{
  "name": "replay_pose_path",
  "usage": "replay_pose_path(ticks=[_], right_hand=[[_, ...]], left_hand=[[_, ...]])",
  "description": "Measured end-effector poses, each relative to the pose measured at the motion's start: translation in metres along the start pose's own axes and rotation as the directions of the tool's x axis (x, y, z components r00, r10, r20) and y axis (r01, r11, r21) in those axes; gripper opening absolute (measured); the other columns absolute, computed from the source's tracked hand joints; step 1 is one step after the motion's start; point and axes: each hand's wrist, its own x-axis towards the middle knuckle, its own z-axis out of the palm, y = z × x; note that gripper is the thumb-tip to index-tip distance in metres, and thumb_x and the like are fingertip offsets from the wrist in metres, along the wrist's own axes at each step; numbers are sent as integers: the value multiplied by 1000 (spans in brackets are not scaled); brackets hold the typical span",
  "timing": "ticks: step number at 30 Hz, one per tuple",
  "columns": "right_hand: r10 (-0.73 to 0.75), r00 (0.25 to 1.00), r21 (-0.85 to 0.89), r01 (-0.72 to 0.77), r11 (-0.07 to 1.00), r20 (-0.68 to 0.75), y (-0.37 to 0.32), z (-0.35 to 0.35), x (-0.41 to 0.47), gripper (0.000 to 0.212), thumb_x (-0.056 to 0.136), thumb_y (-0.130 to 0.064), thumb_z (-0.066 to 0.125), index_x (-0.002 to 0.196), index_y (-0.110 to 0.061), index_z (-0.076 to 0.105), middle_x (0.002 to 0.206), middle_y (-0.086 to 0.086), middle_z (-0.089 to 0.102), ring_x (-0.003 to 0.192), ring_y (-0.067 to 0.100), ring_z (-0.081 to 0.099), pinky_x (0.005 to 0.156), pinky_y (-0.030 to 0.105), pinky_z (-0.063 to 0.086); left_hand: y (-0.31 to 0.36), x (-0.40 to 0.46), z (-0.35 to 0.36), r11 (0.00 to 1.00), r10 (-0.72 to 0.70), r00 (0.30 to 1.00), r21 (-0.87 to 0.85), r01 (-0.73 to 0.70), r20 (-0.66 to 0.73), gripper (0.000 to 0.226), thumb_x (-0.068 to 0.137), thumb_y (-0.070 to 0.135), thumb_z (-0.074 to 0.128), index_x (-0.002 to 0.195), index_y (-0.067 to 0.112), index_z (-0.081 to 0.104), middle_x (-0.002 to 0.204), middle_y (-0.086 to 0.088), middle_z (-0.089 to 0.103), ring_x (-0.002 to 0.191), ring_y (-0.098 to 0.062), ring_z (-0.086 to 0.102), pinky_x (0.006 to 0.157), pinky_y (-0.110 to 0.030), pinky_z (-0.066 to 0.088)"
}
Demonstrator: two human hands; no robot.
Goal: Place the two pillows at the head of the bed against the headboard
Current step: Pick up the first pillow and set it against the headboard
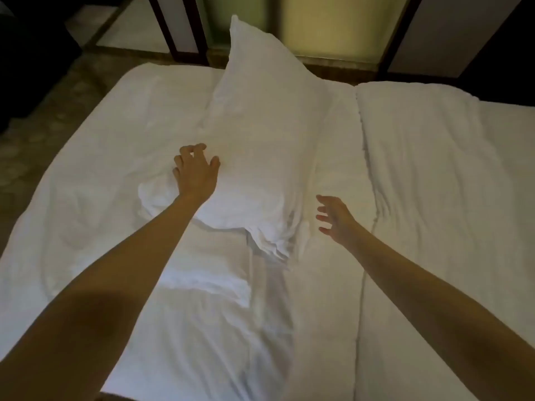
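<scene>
A white pillow (260,134) lies lengthwise down the middle of the bed (86,227), its far corner raised. My left hand (195,172) rests on the pillow's left side, fingers curled and apart, not gripping it. Just off the pillow's near right corner hovers my right hand (335,219), open, fingers spread, holding nothing. A second white bundle (202,282), perhaps another pillow, lies flat under my left forearm; I cannot tell for sure. No headboard is visible.
A folded white duvet (434,183) covers the bed's right half. Beyond the far edge of the bed stand dark-framed panels (185,30) and a lit yellowish wall (333,27). Patterned floor (37,131) runs along the left side.
</scene>
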Motion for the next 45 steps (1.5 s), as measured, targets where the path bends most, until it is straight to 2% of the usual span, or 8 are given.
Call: replay_pose_path(ticks=[6,9,15,21,30,36,40,45], right_hand=[[59,996,-88,-66,994,-73,8,41,51,55,87,-46,57,128,-11,47,135,19,49,122,32,47,96,42,33],[66,994,-146,-79,986,-92,18,56,74,67,85,-61,49,128,-9,50,131,9,55,104,24,50,85,35,32],[117,975,-124,-142,982,-187,36,78,106,86,85,-70,34,136,-2,42,132,18,55,116,33,53,92,37,40],[51,959,-103,-83,991,-279,37,84,127,53,100,-37,28,126,3,51,125,24,59,114,36,55,91,36,41],[-231,914,-277,139,951,-335,30,39,105,54,100,-39,31,111,5,61,106,24,65,88,29,57,75,33,42],[-465,834,-562,241,791,-297,44,-39,40,53,98,-39,34,53,-15,46,56,5,51,60,24,49,58,31,34],[-429,848,-618,162,769,-311,85,-72,-10,52,98,-40,36,54,-12,46,56,3,49,58,22,46,60,33,33],[-399,863,-603,146,784,-309,137,-97,-71,51,97,-43,37,57,-14,49,60,3,54,59,21,50,56,34,36]], left_hand=[[-32,40,21,964,6,992,263,-38,123,60,95,49,36,142,12,32,144,-19,37,131,-39,34,107,-49,23],[-47,51,34,945,-20,996,328,-10,89,63,94,54,30,140,11,34,139,-21,45,126,-40,41,105,-49,26],[-63,54,56,928,-59,998,369,53,4,70,91,59,29,122,-2,43,115,-27,57,104,-42,53,90,-47,39],[-74,64,60,955,-98,995,281,92,5,70,90,65,20,106,4,48,101,-26,63,92,-43,60,77,-44,41],[-67,48,64,980,-197,973,-14,199,117,77,89,67,22,106,3,61,110,-27,62,100,-42,57,85,-44,42],[-63,-66,100,924,-269,946,-226,307,182,70,96,53,28,95,-5,67,99,-32,66,96,-41,62,80,-39,43],[-69,-151,114,865,-338,907,-296,404,252,62,95,55,27,65,10,58,66,-8,59,75,-33,60,68,-35,42],[-83,-232,113,790,-449,849,-320,523,279,58,94,58,26,63,18,57,68,1,58,71,-24,57,70,-33,42]])
